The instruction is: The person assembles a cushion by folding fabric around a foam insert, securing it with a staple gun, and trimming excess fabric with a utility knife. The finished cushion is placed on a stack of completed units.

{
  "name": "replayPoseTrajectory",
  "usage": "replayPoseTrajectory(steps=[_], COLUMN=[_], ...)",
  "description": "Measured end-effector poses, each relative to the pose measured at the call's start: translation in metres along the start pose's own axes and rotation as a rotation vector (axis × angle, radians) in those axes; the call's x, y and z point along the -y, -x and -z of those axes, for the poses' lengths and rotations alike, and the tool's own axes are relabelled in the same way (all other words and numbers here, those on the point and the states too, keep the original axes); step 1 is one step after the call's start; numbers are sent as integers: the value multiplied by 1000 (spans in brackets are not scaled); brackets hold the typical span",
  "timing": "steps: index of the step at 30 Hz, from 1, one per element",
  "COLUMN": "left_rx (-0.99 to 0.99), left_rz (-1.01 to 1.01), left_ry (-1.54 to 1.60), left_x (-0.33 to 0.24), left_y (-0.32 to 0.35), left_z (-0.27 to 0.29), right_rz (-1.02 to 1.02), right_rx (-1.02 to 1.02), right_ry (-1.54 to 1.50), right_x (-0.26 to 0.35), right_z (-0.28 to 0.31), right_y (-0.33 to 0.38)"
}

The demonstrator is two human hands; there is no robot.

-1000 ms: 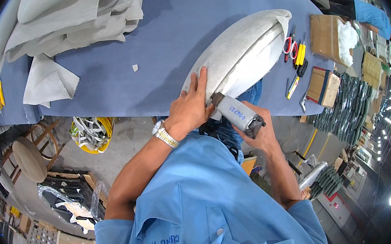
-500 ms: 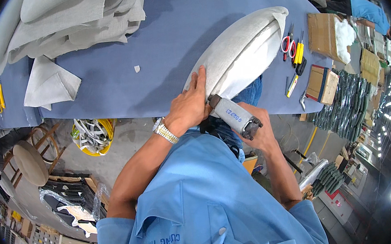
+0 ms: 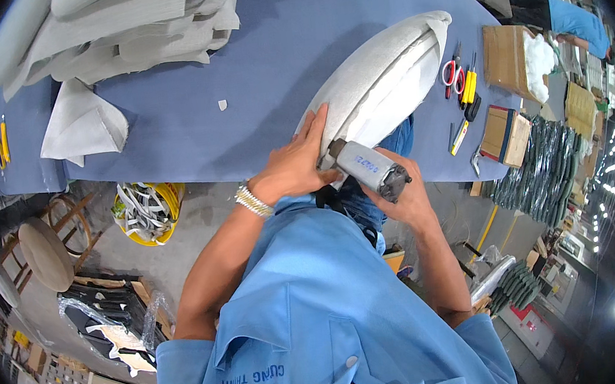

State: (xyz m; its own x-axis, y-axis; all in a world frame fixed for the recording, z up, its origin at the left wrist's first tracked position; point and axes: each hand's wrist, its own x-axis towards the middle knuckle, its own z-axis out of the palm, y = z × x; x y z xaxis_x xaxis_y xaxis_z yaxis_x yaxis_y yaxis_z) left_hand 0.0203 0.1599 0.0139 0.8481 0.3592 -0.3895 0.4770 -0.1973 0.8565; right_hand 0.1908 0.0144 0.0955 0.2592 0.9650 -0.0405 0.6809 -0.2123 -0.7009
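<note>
A seat cushion [image 3: 370, 75] wrapped in light grey fabric stands tilted on its edge over the near side of the blue-covered table [image 3: 255, 108]. My left hand [image 3: 297, 156] grips its lower near end, fingers laid over the fabric and thumb near the rim. In my right hand [image 3: 407, 193] is a grey staple gun [image 3: 368, 164], fingers wrapped round its handle, mostly hidden beneath the body. The gun's nose meets the cushion's edge beside my left thumb; the exact contact point is hidden.
Grey fabric pieces [image 3: 122, 39] are piled at the far left. Red-handled scissors [image 3: 450, 78], yellow-handled tools [image 3: 470, 87] and a cutter knife [image 3: 459, 137] lie right of the cushion. A yellow bucket of scraps [image 3: 150, 214] stands below the table. Another person [image 3: 576, 22] is at the far right.
The staple gun has shifted slightly upward along the cushion's edge, with my right hand. My left hand has moved a little with the cushion's end, still gripping it.
</note>
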Motion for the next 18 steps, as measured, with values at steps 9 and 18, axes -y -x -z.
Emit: replayPoseTrajectory(steps=[9,18], left_rx=[-198,-268], left_rz=[-13,-11], left_ry=[49,-4], left_x=[3,-6], left_y=[26,33], left_z=[-30,-42], right_rz=[-130,-154], right_rx=[198,237], right_ry=[-12,-72], right_x=[-3,2], right_z=[5,6], right_y=[2,3])
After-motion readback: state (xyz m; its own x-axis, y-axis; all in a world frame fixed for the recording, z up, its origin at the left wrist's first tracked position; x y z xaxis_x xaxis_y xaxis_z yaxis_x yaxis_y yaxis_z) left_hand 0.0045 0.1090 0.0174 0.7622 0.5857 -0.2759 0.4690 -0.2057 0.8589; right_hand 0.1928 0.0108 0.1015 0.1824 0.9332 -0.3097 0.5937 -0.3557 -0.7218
